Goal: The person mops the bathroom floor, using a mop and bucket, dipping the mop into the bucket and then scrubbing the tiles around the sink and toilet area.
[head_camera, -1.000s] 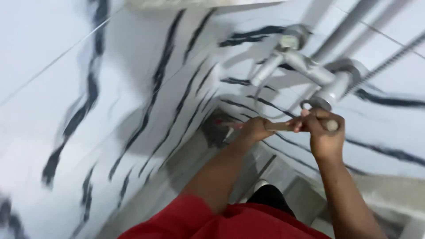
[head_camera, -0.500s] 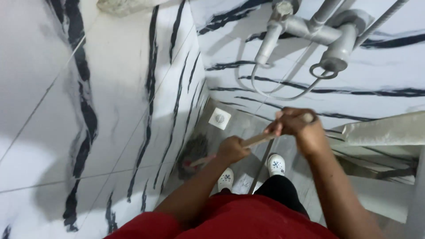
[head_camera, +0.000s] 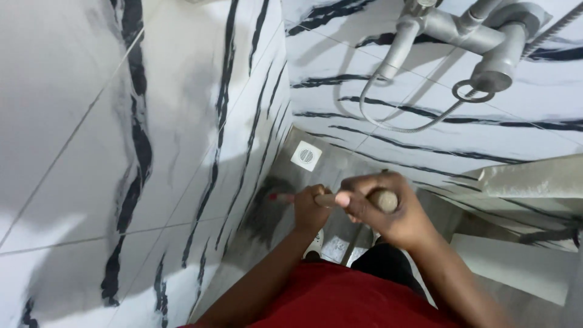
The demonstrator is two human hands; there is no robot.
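Note:
Both my hands grip a long wooden broom handle (head_camera: 384,199) that points up toward the camera. My left hand (head_camera: 311,209) holds it lower down, near a red collar. My right hand (head_camera: 388,212) wraps the handle just below its rounded top end. The dark, blurred broom head (head_camera: 270,209) rests on the grey floor against the foot of the left wall. My red shirt and black trousers fill the bottom of the view, with white shoes partly hidden under my hands.
White tiles with black veins (head_camera: 152,121) cover the walls on the left and ahead. A grey shower mixer with tap and hose (head_camera: 473,42) hangs at top right. A square white floor drain (head_camera: 306,155) lies in the corner. A light ledge (head_camera: 534,179) juts in at right.
The broom handle has swung more upright, its top now pointing at the camera. My right hand moved left and nearer my left hand. The broom head stays by the left wall.

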